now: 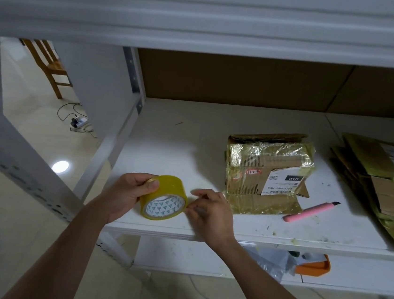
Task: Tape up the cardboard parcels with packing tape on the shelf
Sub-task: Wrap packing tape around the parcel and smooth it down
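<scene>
We steady the yellow tape roll in our left hand's curled grip; right hand's fingertips pick at its edge, so we should peel slowly.

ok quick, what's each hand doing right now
Left hand: grips the yellow packing tape roll.
Right hand: fingertips pinching at the roll's edge.

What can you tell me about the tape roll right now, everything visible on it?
The tape roll is yellow, glossy packing tape wound on a core whose white face shows a teal triangle pattern. It is tilted, with the core's open face turned toward the camera, above the front edge of the white shelf, left of the taped parcel. The left hand grips it, thumb on the outer band. The right hand pinches at its right edge, seemingly at the tape's end.
</scene>
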### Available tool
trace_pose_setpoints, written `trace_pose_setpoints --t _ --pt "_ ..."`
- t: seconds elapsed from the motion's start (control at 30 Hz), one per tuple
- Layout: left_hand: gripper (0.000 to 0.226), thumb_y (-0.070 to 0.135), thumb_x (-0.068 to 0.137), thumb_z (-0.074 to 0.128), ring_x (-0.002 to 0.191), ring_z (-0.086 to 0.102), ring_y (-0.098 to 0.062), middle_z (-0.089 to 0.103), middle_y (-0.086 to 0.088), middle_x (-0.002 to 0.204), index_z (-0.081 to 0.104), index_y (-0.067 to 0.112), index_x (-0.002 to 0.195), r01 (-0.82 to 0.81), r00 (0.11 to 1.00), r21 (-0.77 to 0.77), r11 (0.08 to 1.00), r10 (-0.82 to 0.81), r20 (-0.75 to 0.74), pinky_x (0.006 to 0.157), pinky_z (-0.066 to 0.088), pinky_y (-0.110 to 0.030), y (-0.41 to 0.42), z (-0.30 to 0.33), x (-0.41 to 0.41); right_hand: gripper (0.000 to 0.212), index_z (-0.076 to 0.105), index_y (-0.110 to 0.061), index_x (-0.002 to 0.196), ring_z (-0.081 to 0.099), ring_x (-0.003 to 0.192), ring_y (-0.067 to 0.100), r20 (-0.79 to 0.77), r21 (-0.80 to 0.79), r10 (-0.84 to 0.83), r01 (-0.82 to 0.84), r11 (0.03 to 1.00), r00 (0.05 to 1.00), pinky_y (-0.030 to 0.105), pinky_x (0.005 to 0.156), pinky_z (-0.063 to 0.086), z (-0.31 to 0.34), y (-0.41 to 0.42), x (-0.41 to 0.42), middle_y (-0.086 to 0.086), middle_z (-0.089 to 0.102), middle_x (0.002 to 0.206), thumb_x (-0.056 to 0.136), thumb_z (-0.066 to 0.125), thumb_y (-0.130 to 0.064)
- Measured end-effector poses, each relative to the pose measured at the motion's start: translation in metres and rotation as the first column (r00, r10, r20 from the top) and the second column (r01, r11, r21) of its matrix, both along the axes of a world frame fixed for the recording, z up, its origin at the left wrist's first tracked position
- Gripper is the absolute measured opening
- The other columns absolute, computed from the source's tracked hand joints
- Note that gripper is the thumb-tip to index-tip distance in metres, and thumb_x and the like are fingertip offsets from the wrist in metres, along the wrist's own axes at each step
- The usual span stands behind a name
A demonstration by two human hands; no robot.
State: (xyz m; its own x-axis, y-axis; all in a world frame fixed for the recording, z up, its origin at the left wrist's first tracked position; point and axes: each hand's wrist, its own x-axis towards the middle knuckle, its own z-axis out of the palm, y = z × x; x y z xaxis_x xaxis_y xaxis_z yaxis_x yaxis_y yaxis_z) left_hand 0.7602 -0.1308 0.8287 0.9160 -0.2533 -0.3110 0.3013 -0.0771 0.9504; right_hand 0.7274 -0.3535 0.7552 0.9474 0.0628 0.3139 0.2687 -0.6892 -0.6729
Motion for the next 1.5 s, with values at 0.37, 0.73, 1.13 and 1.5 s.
trace_pose_setpoints --t 0.37,0.73,1.13,1.5 --pt "0.084 0.041 0.045 0.096 0.107 0.067 -0.009 0.069 0.012 0.115 0.063 0.028 0.12 0.088 0.988 0.128 0.988 -0.104 0.117 0.077 0.058 -0.026 0.011 0.004 -0.026 0.048 0.062 -0.021 0.129 0.053 0.105 0.023 -0.354 -0.144 0.235 -0.302 0.942 0.905 0.031 0.087 0.044 0.032 -0.015 0.029 0.004 0.052 0.109 0.088 0.053 0.001" --pt "0.059 -0.007 0.073 0.078 0.113 0.063 -0.008 0.069 0.011 0.114 0.062 0.025 0.12 0.083 0.977 0.219 0.972 -0.123 0.172 0.083 0.057 -0.024 0.021 0.002 -0.022 0.01 0.072 -0.034 0.094 0.045 0.107 0.012 -0.366 -0.168 0.166 -0.24 0.956 0.916 0.023 0.084 0.039 0.031 -0.003 0.042 -0.019 0.035 0.092 0.09 0.065 -0.029" --pt "0.06 -0.005 0.069 0.081 0.115 0.063 -0.015 0.069 0.015 0.115 0.066 0.034 0.112 0.138 0.951 0.292 0.946 -0.209 0.228 0.09 0.057 -0.034 0.018 0.024 -0.014 0.017 0.065 -0.017 0.089 0.057 0.087 0.022 -0.294 -0.068 0.277 -0.309 0.949 0.915 0.035 0.078 0.047 0.032 -0.017 0.044 0.001 0.057 0.091 0.09 0.054 -0.003" --pt "0.079 0.028 0.054 0.094 0.109 0.067 -0.027 0.07 -0.009 0.118 0.062 0.018 0.126 0.01 0.919 -0.018 1.0 -0.002 0.394 0.082 0.057 -0.03 0.005 0.103 0.001 0.016 0.054 -0.023 0.082 0.054 0.068 0.016 0.085 0.125 0.262 -0.271 0.954 0.961 0.031 0.064 0.043 0.151 -0.029 0.056 -0.001 0.056 0.076 0.095 0.055 -0.014"
